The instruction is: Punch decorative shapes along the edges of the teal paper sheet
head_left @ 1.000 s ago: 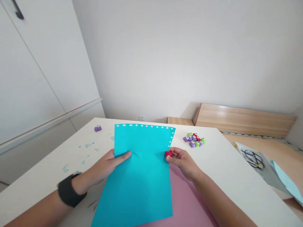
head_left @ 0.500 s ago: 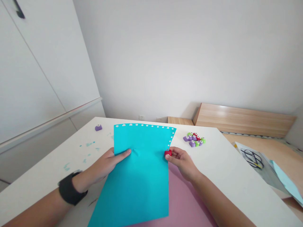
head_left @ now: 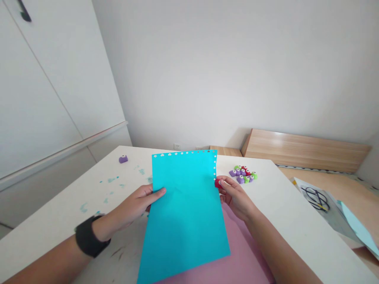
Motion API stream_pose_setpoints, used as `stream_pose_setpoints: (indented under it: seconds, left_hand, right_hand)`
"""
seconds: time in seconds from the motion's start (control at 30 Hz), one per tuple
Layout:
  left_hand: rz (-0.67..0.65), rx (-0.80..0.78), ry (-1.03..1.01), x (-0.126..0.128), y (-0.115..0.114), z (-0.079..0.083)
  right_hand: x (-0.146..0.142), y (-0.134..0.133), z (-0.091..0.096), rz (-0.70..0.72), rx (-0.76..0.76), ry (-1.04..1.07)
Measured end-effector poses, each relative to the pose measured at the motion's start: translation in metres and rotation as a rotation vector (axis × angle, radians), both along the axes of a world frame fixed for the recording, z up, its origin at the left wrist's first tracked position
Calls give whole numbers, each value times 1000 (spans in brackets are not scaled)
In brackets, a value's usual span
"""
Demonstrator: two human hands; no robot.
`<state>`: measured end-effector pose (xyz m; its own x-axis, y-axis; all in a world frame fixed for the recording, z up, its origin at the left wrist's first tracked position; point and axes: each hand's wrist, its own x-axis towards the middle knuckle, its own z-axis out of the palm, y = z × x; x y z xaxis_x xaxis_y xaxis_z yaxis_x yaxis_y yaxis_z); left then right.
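A sheet of turquoise paper (head_left: 186,213) is held up over the table, with small shapes punched along its top edge and down the upper right edge. My left hand (head_left: 148,197) pinches the sheet's left side, thumb in front and fingers behind. In my right hand (head_left: 237,195) is a small red craft punch (head_left: 218,183), gripped between thumb and fingers at the right edge, just below the lowest cut shape. Whether the paper sits in the punch's slot I cannot tell. Pink paper (head_left: 237,252) lies beneath the turquoise sheet.
Several purple, green and red punches (head_left: 243,173) cluster at the table's right rear. One purple punch (head_left: 123,159) stands alone at the left rear. Turquoise paper scraps (head_left: 111,180) are scattered on the white table (head_left: 296,221). A wooden bed (head_left: 308,152) is on the right.
The turquoise sheet has turned and flattened, its lower end swinging right. My right hand and the red punch have moved slightly up and right. My left hand keeps its hold.
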<state>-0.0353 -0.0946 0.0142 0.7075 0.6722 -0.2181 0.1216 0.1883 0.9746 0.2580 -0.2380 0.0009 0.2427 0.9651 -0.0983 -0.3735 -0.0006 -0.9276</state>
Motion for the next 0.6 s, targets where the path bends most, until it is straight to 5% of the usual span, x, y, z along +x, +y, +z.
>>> stream_pose_setpoints:
  seconds: [0.37, 0.6]
  left_hand:
    - [-107, -24, -6, -2, -1, 0]
    - [-94, -27, 13, -3, 0, 1]
  right_hand:
    - [1, 1, -4, 141, -65, 148]
    - [1, 0, -2, 64, -75, 51]
